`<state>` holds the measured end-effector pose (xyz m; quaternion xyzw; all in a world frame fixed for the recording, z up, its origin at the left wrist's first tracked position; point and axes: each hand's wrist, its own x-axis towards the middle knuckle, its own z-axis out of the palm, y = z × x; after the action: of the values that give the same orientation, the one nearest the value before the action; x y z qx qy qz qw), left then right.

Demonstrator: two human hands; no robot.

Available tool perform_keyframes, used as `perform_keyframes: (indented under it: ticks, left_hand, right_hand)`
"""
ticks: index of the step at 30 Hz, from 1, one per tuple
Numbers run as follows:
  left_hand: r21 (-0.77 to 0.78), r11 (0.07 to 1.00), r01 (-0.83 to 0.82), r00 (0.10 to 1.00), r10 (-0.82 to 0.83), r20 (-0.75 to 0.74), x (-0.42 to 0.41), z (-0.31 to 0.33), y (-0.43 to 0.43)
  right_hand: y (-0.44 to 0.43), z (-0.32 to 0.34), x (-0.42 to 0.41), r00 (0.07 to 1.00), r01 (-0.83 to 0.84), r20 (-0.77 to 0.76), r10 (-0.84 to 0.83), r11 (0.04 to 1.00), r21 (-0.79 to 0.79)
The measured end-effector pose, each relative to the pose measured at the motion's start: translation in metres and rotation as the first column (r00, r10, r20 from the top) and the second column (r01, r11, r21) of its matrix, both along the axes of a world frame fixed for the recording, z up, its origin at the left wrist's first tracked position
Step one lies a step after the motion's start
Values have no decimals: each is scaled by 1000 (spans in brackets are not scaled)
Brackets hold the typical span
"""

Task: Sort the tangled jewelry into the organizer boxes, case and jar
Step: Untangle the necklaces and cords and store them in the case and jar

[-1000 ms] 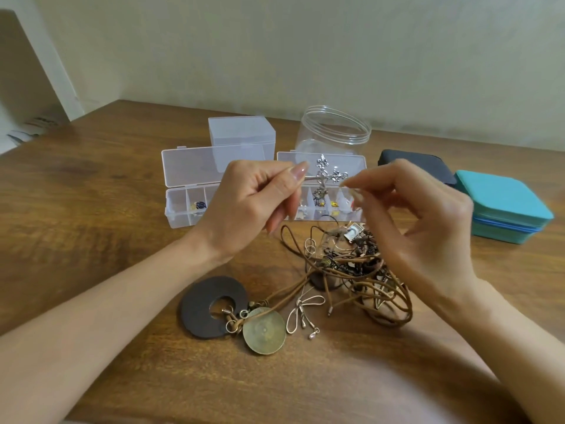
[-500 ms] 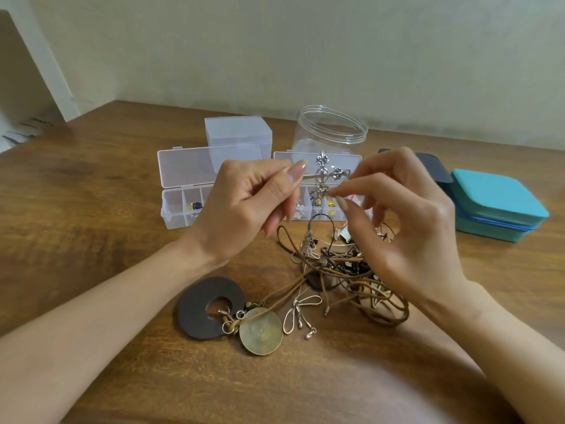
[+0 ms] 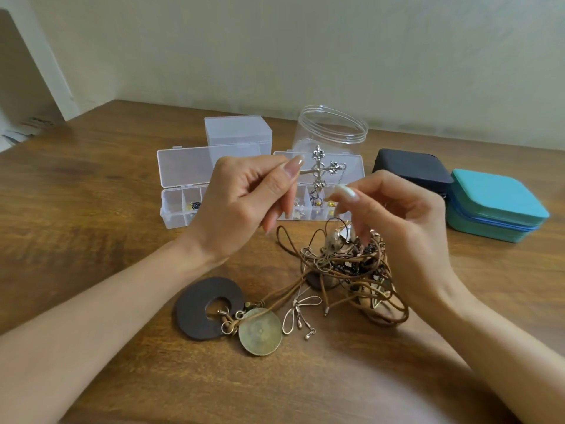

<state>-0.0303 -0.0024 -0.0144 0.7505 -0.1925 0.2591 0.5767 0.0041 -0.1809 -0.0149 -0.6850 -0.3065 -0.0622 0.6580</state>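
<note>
Brown wooden table (image 3: 91, 194) against a plain pale wall (image 3: 275, 50).

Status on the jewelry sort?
Early. Done: a few small pieces sit in the open organizer boxes. In hand: left hand pinches a silver cross pendant; right hand close beside it, grip unclear. Left: cord tangle, dark ring, brass disc on the table; jar looks empty, teal case closed.

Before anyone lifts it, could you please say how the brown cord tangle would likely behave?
The brown cord tangle looks floppy and would probably sag in loops. Its cords run to the brass disc, so that would likely drag along.
</note>
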Motion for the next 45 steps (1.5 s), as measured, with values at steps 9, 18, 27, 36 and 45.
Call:
perform_keyframes:
  ticks: [9, 18, 27, 36, 45]
  left_hand:
    - [3, 1000, 7, 1000, -7, -17, 0, -1, 0]
    - [-34, 996, 78, 994, -81, -79, -1, 2, -1]
    - [-83, 979, 184, 961, -197, -195, -2, 2, -3]
    - [-91, 983, 162, 969, -176, -176, -1, 2, 0]
    - [-79, 972, 220, 942, -232, -241, -3, 6, -4]
  right_hand:
    - [2, 4, -6, 1000, -2, 14, 1, 997, 83]
    - [4, 1, -3, 999, 13, -43, -13, 1000, 3]
    - [5, -3, -4, 994, -55, 79, 70, 982, -181]
    - [-5, 1, 6, 993, -114, -14, 115, 992, 48]
    - [3, -4, 0, 976, -193, -123, 181, 976, -96]
